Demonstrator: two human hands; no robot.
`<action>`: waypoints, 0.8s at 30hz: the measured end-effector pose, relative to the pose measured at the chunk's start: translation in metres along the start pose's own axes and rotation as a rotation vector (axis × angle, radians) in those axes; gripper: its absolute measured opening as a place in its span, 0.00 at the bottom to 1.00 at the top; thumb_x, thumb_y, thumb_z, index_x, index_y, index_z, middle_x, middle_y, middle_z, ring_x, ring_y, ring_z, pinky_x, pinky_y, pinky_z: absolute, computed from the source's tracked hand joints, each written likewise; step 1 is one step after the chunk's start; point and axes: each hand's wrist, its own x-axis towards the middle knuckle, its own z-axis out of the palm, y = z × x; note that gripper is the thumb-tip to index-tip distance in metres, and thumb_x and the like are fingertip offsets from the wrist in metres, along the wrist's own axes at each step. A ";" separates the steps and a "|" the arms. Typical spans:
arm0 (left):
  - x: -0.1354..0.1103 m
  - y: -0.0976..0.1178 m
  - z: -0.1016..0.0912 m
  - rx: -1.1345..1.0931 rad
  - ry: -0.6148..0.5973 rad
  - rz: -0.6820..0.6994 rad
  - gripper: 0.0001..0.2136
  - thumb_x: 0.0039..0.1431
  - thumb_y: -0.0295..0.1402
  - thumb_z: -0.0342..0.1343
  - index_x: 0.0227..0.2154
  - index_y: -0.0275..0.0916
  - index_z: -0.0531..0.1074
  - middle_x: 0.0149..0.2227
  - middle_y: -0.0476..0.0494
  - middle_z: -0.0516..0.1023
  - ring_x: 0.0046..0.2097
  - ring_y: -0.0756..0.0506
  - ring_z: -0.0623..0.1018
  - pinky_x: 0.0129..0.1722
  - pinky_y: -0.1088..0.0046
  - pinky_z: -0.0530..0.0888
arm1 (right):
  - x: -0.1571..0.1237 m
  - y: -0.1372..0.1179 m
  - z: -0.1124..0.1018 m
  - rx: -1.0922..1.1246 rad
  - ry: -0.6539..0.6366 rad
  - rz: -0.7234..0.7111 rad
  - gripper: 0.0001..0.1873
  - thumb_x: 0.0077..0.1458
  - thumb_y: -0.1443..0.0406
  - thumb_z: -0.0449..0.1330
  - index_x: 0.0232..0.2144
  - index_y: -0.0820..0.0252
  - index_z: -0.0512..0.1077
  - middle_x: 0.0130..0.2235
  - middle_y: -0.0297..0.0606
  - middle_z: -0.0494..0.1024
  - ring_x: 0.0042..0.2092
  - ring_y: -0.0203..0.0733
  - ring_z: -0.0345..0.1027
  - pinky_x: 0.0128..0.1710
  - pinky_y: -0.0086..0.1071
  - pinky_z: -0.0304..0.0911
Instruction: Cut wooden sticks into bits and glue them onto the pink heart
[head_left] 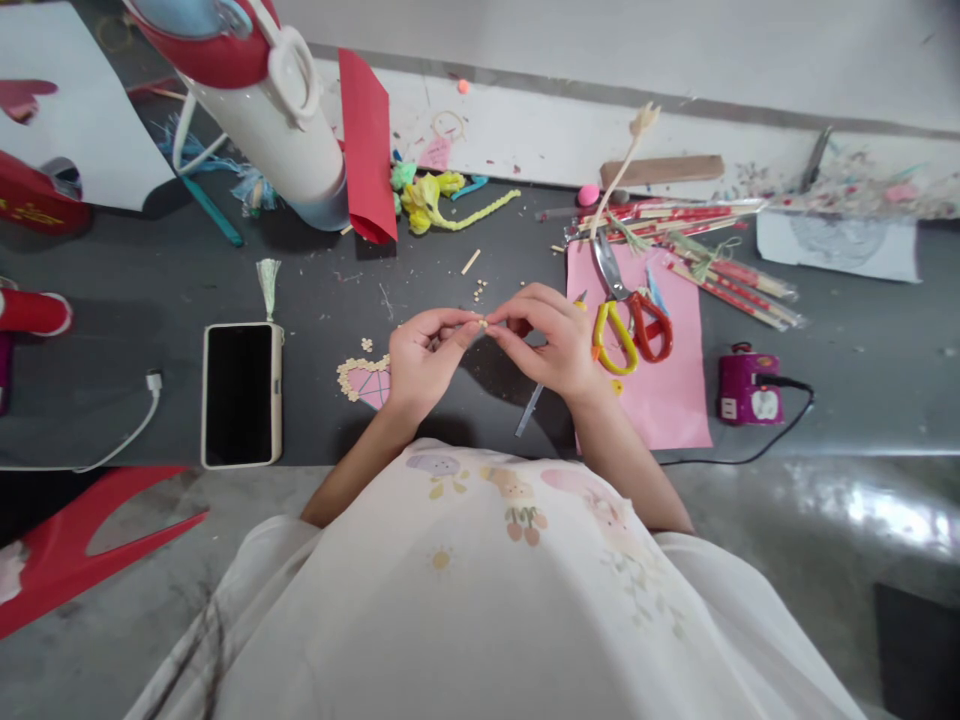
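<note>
My left hand (427,355) and my right hand (551,340) meet at their fingertips over the dark table. Between the pinched thumbs and fingers is a tiny beige piece (483,323), perhaps a slice of wooden stick; both hands hold it. Several similar beige bits (480,290) lie just beyond the fingers, near a short wooden stick (471,262). Beside my left hand, and partly hidden by it, is a pink heart (369,386) edged with beige bits. A small cluster of bits (367,344) sits above it. A thin grey strip (529,410) lies below my right hand.
Scissors (616,335) with yellow and red handles lie on pink paper (667,400) at right, near wrapped sticks (720,265) and a purple box (750,388) with a cable. At left are a phone (240,395), a tall bottle (262,130) and a red packet (367,150).
</note>
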 end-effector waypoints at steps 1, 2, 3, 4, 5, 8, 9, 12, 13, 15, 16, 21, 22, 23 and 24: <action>0.000 0.000 0.000 0.003 0.002 0.002 0.11 0.46 0.42 0.66 0.27 0.39 0.79 0.27 0.46 0.80 0.24 0.55 0.68 0.24 0.79 0.66 | 0.000 0.000 0.000 0.002 0.002 0.003 0.05 0.57 0.64 0.59 0.36 0.57 0.73 0.31 0.34 0.72 0.29 0.34 0.64 0.29 0.30 0.63; 0.000 -0.001 0.000 0.004 0.005 0.004 0.11 0.46 0.42 0.66 0.27 0.39 0.79 0.28 0.46 0.81 0.23 0.55 0.68 0.24 0.79 0.66 | 0.000 0.000 0.001 0.003 -0.001 0.007 0.05 0.57 0.64 0.59 0.36 0.57 0.73 0.31 0.34 0.72 0.30 0.34 0.64 0.29 0.30 0.63; -0.001 -0.001 0.000 0.005 0.008 0.006 0.12 0.46 0.42 0.66 0.28 0.39 0.79 0.28 0.46 0.81 0.23 0.55 0.68 0.24 0.79 0.66 | 0.000 0.000 0.001 0.002 -0.003 0.013 0.05 0.57 0.64 0.59 0.36 0.57 0.73 0.31 0.34 0.72 0.30 0.34 0.64 0.29 0.30 0.63; -0.001 -0.001 0.000 0.007 0.008 0.006 0.12 0.46 0.42 0.66 0.28 0.39 0.79 0.28 0.46 0.81 0.23 0.55 0.68 0.24 0.79 0.66 | -0.001 0.000 0.001 0.002 -0.004 0.019 0.05 0.57 0.64 0.59 0.36 0.57 0.73 0.31 0.34 0.72 0.30 0.34 0.64 0.29 0.30 0.63; -0.001 -0.002 0.000 0.011 0.007 0.006 0.12 0.46 0.43 0.66 0.28 0.39 0.79 0.28 0.46 0.81 0.23 0.55 0.69 0.24 0.79 0.67 | -0.001 0.000 0.001 0.002 -0.003 0.023 0.05 0.57 0.64 0.59 0.35 0.57 0.73 0.31 0.34 0.72 0.30 0.34 0.64 0.29 0.30 0.63; -0.001 -0.001 0.000 0.017 0.006 0.009 0.12 0.46 0.43 0.66 0.28 0.39 0.79 0.28 0.46 0.81 0.23 0.55 0.69 0.24 0.78 0.67 | 0.000 0.000 0.002 0.010 0.008 0.016 0.04 0.57 0.65 0.59 0.35 0.57 0.73 0.30 0.34 0.72 0.29 0.34 0.64 0.28 0.30 0.63; -0.001 -0.001 0.000 0.013 0.006 0.011 0.12 0.46 0.43 0.66 0.28 0.39 0.79 0.28 0.46 0.81 0.23 0.55 0.70 0.24 0.78 0.67 | 0.000 0.000 0.002 0.014 0.012 0.009 0.04 0.56 0.65 0.59 0.35 0.57 0.73 0.30 0.34 0.72 0.29 0.34 0.64 0.28 0.30 0.63; -0.002 0.000 0.001 0.005 0.008 0.014 0.12 0.45 0.43 0.66 0.27 0.40 0.79 0.28 0.46 0.81 0.23 0.55 0.70 0.24 0.78 0.67 | 0.000 0.000 0.001 0.015 0.008 0.008 0.04 0.57 0.65 0.59 0.35 0.57 0.73 0.30 0.34 0.73 0.29 0.34 0.64 0.28 0.30 0.63; -0.002 0.000 0.001 0.005 0.009 0.013 0.12 0.45 0.43 0.66 0.27 0.40 0.79 0.27 0.46 0.81 0.23 0.55 0.70 0.24 0.78 0.68 | 0.000 0.000 0.001 0.014 0.005 0.015 0.04 0.57 0.65 0.59 0.35 0.57 0.73 0.30 0.34 0.73 0.29 0.34 0.64 0.28 0.30 0.63; -0.002 0.000 0.001 0.010 0.012 0.012 0.12 0.45 0.43 0.66 0.27 0.40 0.79 0.27 0.46 0.81 0.23 0.54 0.70 0.24 0.78 0.68 | -0.001 0.000 0.001 0.012 0.001 0.027 0.04 0.57 0.64 0.58 0.35 0.57 0.73 0.30 0.34 0.72 0.29 0.34 0.64 0.28 0.30 0.63; -0.002 -0.001 0.001 0.014 0.013 0.015 0.12 0.45 0.43 0.66 0.27 0.39 0.79 0.27 0.46 0.80 0.23 0.55 0.70 0.24 0.78 0.67 | -0.001 0.001 0.001 0.012 0.000 0.032 0.05 0.57 0.64 0.58 0.35 0.57 0.73 0.30 0.34 0.72 0.29 0.34 0.64 0.28 0.30 0.63; -0.003 -0.002 0.001 0.053 0.017 0.052 0.11 0.47 0.42 0.66 0.27 0.39 0.79 0.25 0.47 0.79 0.23 0.55 0.69 0.23 0.78 0.66 | -0.001 0.000 0.002 0.021 0.001 0.033 0.04 0.57 0.64 0.58 0.35 0.57 0.73 0.30 0.35 0.73 0.30 0.34 0.64 0.28 0.30 0.63; -0.003 -0.003 0.001 0.060 0.018 0.063 0.11 0.47 0.42 0.66 0.28 0.40 0.79 0.25 0.48 0.79 0.23 0.55 0.70 0.24 0.78 0.66 | -0.001 0.000 0.002 0.027 0.004 0.030 0.04 0.57 0.65 0.58 0.35 0.57 0.73 0.31 0.35 0.73 0.30 0.34 0.64 0.29 0.30 0.63; -0.003 -0.003 0.001 0.065 0.018 0.072 0.10 0.47 0.41 0.65 0.28 0.40 0.79 0.25 0.48 0.79 0.23 0.55 0.70 0.24 0.78 0.66 | -0.001 0.000 0.003 0.030 0.007 0.026 0.04 0.57 0.65 0.58 0.35 0.57 0.73 0.31 0.35 0.73 0.29 0.34 0.64 0.29 0.30 0.63; -0.003 -0.003 0.001 0.069 0.020 0.081 0.10 0.47 0.41 0.65 0.28 0.40 0.79 0.25 0.48 0.79 0.23 0.55 0.70 0.24 0.78 0.67 | -0.001 0.000 0.003 0.030 0.009 0.025 0.04 0.57 0.65 0.58 0.35 0.57 0.73 0.30 0.35 0.73 0.29 0.34 0.63 0.29 0.30 0.63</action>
